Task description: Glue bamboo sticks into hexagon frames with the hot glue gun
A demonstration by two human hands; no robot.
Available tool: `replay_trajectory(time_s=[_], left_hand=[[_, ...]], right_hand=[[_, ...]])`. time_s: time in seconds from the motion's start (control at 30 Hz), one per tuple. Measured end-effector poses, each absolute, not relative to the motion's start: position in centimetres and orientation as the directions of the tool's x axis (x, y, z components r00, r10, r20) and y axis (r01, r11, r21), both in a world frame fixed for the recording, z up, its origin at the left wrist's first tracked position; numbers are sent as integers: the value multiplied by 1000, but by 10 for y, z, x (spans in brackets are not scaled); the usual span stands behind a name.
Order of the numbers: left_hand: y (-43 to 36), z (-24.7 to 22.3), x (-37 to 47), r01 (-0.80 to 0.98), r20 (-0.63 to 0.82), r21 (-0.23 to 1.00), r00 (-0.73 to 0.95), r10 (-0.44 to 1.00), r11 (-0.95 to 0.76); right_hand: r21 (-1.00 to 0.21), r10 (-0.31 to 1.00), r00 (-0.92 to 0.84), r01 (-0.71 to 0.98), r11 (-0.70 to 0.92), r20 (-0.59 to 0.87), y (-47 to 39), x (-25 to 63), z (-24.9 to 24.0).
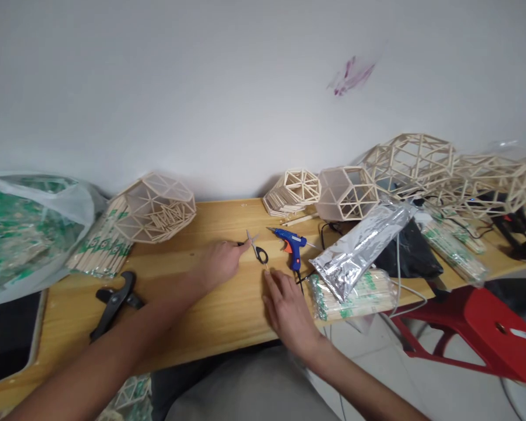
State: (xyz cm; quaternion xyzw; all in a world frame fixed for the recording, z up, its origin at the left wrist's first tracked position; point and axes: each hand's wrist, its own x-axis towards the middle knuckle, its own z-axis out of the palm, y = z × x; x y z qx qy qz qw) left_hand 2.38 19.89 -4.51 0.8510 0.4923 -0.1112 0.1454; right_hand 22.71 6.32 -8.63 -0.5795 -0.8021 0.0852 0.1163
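Small scissors (260,255) with black handles lie spread on the wooden table, blades toward the wall. My left hand (219,264) is closed at their left handle, its index finger stretched over the pivot; the other fingertips are hidden. My right hand (291,313) rests low on the table with fingers extended and apart. Its index fingertip is by a small pale stick piece just below the right handle loop; whether they touch I cannot tell. Right of the scissors lies a blue glue gun (293,245), nozzle pointing left.
A hexagonal stick-framed container (155,207) holds short sticks. Left are wrapped chopsticks (105,240), a plastic bag (85,202), black cutters (114,304) and a phone (13,336). Right are stick frames (409,164), a silver pouch (359,248) and a red stool (491,333).
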Motion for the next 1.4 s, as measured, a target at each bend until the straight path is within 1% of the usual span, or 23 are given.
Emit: replay_trajectory(time_s=[0.2,0.33,0.43,0.67,0.8,0.83,0.9,1.0,1.03,1.1,1.17,1.23,1.3,1.4], left_hand=[[243,-38,20,935,-315,68,350,882,-347],[247,-38,28,940,-308,58,337,890,-336],[245,-41,34,941,-300,54,333,894,-333],[268,-36,15,978,-251,13,205,946,-208],[251,-29,-3,983,-228,11,183,956,-186],[241,-29,-6,981,-215,27,195,957,-194],[215,-31,-12,967,-159,117,244,957,-227],[170,-44,-25,885,-21,364,320,947,-291],[154,-51,-31,853,1,431,324,946,-293],[123,-65,-46,818,31,509,294,955,-269],[95,-80,-63,813,83,527,240,967,-247],[71,-91,-78,814,129,517,232,964,-265],[52,-100,-91,822,164,477,263,951,-310],[36,-111,-104,831,164,389,363,917,-398]], right_hand=[[-268,954,-243,921,284,178,42,213,-106],[-268,945,-245,916,298,215,40,214,-112],[-278,948,-231,916,288,219,40,214,-114],[-317,953,-213,908,275,216,40,215,-114],[-319,952,-209,907,274,224,39,215,-115],[-319,951,-208,907,275,228,39,215,-115],[-324,949,-209,904,280,236,39,215,-116],[-329,943,-215,898,293,253,39,216,-116],[-329,941,-216,896,297,259,39,217,-116],[-327,938,-217,896,302,271,39,218,-116],[-322,933,-218,896,307,285,39,218,-117],[-318,930,-220,895,313,296,38,219,-118],[-309,926,-227,895,320,302,38,220,-120],[-276,919,-248,901,334,306,37,224,-125]])
